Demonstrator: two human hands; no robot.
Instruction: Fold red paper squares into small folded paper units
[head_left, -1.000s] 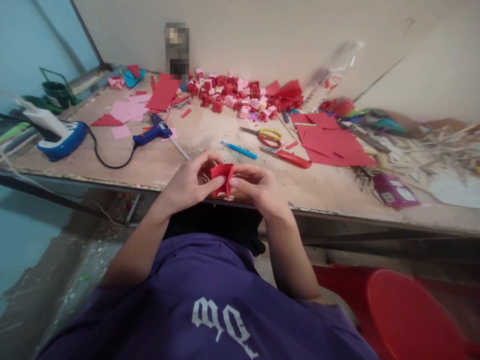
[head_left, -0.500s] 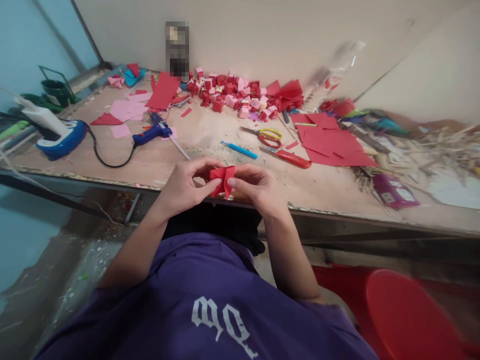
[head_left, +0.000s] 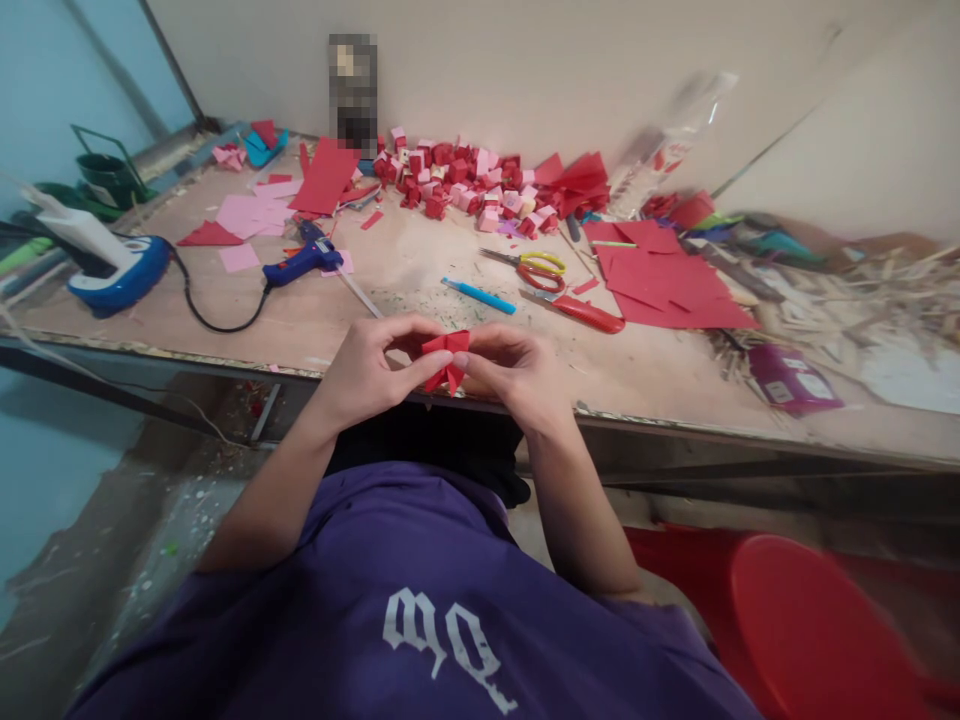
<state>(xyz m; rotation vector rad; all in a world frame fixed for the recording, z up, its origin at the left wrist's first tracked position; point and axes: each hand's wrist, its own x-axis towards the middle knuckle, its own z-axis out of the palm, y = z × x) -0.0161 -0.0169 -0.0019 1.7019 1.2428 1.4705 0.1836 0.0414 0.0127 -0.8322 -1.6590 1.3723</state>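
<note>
Between my two hands, just over the table's front edge, is a small folded piece of red paper (head_left: 452, 346) with several pointed flaps. My left hand (head_left: 379, 365) pinches its left side between thumb and fingers. On the other side my right hand (head_left: 512, 372) pinches it the same way, and the two thumb tips nearly meet at its middle. The fingertips behind the paper are hidden. Beyond the hands lie a blue pen-like tool (head_left: 480, 296), scissors (head_left: 541, 268) with yellow and red handles, and a red-handled cutting tool (head_left: 589, 313).
A blue glue gun (head_left: 304, 262) lies left, near a blue power strip (head_left: 124, 280). Many small red and pink paper cubes (head_left: 457, 180) are heaped against the wall. Red paper sheets (head_left: 667, 285) and wood sticks (head_left: 847, 290) cover the right side. A red stool (head_left: 810, 620) stands at lower right.
My left thumb has slid slightly right and up along the red paper, closer to the right thumb. Both hands keep their pinch on it.
</note>
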